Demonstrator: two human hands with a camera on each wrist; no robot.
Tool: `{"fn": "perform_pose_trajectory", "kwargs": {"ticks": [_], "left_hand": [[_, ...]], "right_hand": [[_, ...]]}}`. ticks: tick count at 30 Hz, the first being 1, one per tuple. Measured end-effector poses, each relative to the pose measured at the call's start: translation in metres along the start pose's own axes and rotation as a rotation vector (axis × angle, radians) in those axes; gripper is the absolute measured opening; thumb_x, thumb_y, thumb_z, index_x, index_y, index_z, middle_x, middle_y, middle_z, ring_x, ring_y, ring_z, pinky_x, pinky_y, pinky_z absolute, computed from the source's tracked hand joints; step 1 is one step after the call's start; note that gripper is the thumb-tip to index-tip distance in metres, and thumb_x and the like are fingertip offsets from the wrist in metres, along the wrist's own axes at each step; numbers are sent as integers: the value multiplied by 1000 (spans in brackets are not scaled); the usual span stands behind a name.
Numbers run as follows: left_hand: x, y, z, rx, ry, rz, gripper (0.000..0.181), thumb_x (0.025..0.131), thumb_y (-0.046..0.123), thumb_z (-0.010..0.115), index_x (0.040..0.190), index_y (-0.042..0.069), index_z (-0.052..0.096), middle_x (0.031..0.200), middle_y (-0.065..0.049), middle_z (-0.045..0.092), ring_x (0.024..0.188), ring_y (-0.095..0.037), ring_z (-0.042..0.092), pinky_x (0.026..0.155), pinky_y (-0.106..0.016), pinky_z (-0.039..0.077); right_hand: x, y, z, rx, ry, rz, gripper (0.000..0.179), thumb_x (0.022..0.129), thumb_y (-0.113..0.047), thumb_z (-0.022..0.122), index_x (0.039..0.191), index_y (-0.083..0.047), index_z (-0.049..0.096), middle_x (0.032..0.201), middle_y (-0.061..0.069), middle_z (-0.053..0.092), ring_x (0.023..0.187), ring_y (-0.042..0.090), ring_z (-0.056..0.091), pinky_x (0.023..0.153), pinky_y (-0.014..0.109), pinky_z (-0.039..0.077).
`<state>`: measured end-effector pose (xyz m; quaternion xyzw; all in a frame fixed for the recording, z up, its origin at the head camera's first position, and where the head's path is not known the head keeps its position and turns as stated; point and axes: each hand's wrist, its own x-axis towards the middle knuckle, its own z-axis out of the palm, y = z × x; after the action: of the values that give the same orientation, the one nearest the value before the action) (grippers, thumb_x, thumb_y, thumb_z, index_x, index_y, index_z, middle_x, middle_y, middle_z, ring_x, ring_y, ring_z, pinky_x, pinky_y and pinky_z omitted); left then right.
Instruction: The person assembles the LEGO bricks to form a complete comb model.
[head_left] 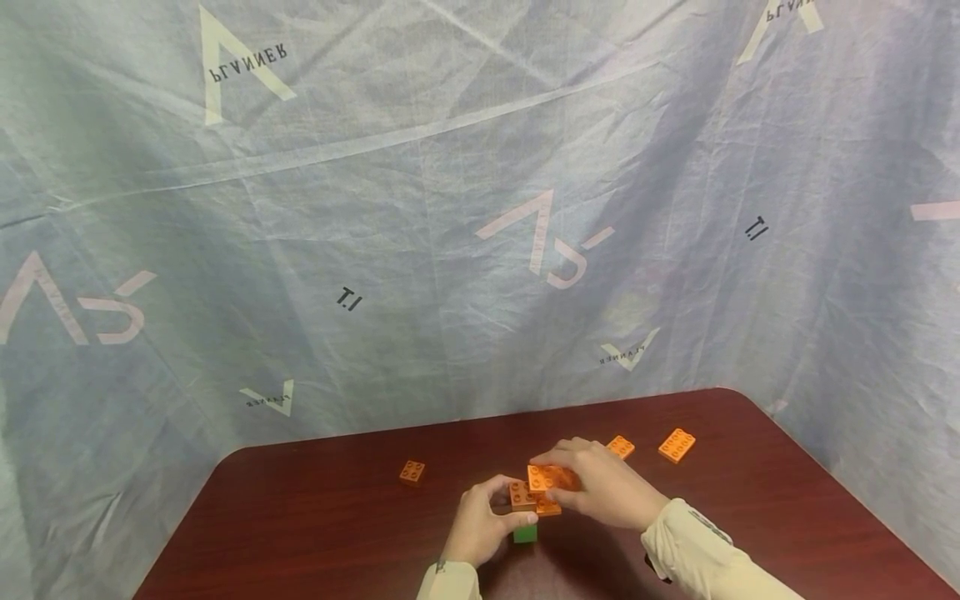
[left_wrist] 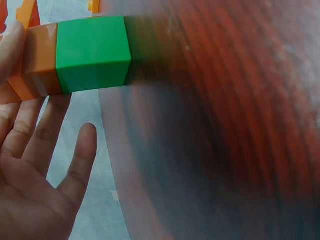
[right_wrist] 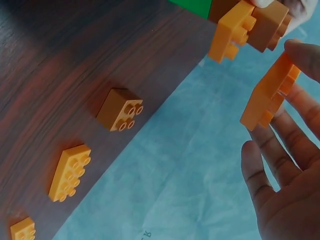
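Observation:
My left hand grips a stack of toy building bricks by its upper part. At the bottom of the stack is a green brick, with a brown brick above it. Higher up, an orange plate juts out sideways, and another brown brick with studs tops the stack. My right hand pinches a flat orange plate between thumb and fingers, close beside the stack top. In the head view this held plate overlaps the stack; the right wrist view shows a gap between them.
On the dark red table lie a small brown brick to the left and two orange plates, one partly behind my right hand and one farther right. A grey printed cloth hangs around the back and sides.

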<state>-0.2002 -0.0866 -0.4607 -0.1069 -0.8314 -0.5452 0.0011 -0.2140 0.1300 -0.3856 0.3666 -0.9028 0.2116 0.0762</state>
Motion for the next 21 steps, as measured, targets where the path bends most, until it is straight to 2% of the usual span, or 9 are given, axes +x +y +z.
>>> {"fn": "perform_pose_trajectory", "kwargs": {"ticks": [14, 21], "left_hand": [[1, -1, -1, -12, -10, -2, 37, 79, 12, 88, 112, 7, 73, 97, -2, 74, 89, -20, 72, 76, -38, 60], [0, -1, 0, -37, -10, -3, 39, 79, 11, 89, 114, 6, 72, 99, -3, 74, 91, -21, 72, 76, -35, 61]], "right_hand": [[9, -11, 13, 2, 12, -31, 35, 89, -25, 80, 122, -18, 74, 105, -10, 68, 95, 10, 57, 81, 37, 49], [13, -12, 15, 28, -2, -38, 33, 88, -25, 80, 120, -18, 75, 105, -10, 68, 96, 10, 58, 83, 39, 50]]}}
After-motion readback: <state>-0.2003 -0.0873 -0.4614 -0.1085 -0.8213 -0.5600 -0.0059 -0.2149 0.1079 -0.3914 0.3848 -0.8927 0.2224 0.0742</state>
